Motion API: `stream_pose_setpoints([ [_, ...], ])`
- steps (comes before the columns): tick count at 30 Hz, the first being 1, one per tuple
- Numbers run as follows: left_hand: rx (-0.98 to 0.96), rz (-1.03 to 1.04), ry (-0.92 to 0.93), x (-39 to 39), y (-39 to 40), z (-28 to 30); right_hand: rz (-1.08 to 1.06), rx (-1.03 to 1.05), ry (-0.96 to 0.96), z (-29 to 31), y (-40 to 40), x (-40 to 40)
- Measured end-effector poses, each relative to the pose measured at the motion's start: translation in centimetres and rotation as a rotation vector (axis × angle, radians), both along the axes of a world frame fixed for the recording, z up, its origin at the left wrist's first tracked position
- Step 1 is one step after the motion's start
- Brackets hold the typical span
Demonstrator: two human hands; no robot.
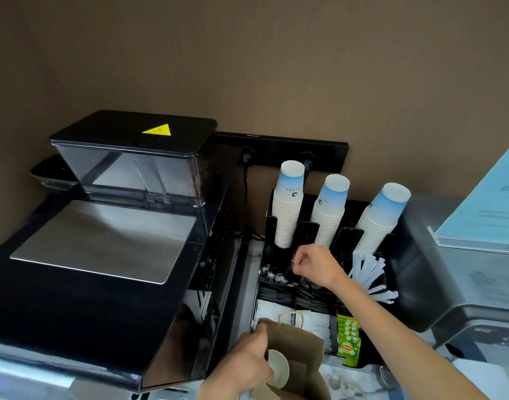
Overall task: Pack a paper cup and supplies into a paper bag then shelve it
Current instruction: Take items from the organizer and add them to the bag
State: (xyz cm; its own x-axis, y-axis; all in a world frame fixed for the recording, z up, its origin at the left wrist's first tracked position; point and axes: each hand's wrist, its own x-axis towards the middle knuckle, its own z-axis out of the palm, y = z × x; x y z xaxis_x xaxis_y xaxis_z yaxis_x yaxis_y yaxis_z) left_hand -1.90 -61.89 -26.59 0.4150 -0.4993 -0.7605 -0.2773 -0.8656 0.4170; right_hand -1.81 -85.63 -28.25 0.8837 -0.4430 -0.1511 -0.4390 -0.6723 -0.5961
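My left hand [247, 362] grips the near edge of a brown paper bag [299, 359] with twine handles, holding it open at the bottom of the view. A white paper cup [279, 368] lies inside the bag. My right hand [314, 265] reaches over the black organizer [279, 295], fingers pinched on a small clear-wrapped item above a compartment of dark wrapped pieces [273, 277]. What the item is, I cannot tell. Three stacks of blue-and-white paper cups [288, 203] stand upside down behind the hand.
A black coffee machine [109, 241] with a steel top plate fills the left. White wrapped stirrers [368, 272], white sachets [311, 321] and green tea bags [347, 339] sit in the organizer. A grey appliance [472, 284] with a blue sign stands at the right.
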Motion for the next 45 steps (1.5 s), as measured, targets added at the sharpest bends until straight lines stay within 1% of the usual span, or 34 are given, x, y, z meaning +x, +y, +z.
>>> stream_pose_setpoints([
  [3, -0.006, -0.006, 0.008, 0.0, -0.1, 0.2, -0.108, 0.116, -0.123, 0.6, -0.1, -0.7],
  [6, -0.007, -0.009, 0.008, 0.1, -0.1, 0.3, -0.163, 0.265, -0.234, 1.1, -0.1, -0.9],
  [11, -0.011, -0.026, -0.004, 0.0, 0.0, 0.4, -0.162, 0.514, -0.291, 1.1, -0.2, -1.1],
  [16, -0.013, -0.041, -0.03, 0.1, 0.1, 0.4, -0.181, 0.633, -0.323, 0.8, -0.3, -1.0],
  [20, -0.026, -0.04, -0.023, 0.3, 0.1, 0.3, -0.168, 0.611, -0.317, 0.7, -0.5, -0.7],
  [24, -0.039, -0.036, -0.013, 0.4, 0.1, 0.1, -0.16, 0.468, -0.385, 0.5, -0.9, -0.6],
  [29, -0.045, -0.048, -0.021, 0.6, 0.1, -0.3, -0.146, 0.301, -0.372, 0.7, -1.0, -0.6],
  [32, -0.048, -0.051, -0.014, 0.6, 0.2, -0.5, -0.155, 0.21, -0.409, 1.9, -0.4, -1.1],
  [36, -0.06, -0.062, -0.026, 0.7, 0.3, -0.8, -0.14, 0.07, -0.461, 5.6, 0.8, -2.4],
  [38, -0.067, -0.068, -0.033, 0.7, 0.3, -1.0, -0.133, 0.049, -0.525, 8.2, 1.4, -3.5],
  [41, -0.076, -0.078, -0.035, 0.7, 0.2, -1.2, -0.128, 0.102, -0.637, 12.5, 2.4, -5.8],
  [45, -0.111, -0.081, -0.036, 0.8, 0.2, -1.4, -0.101, 0.176, -0.731, 17.1, 3.9, -9.6],
])
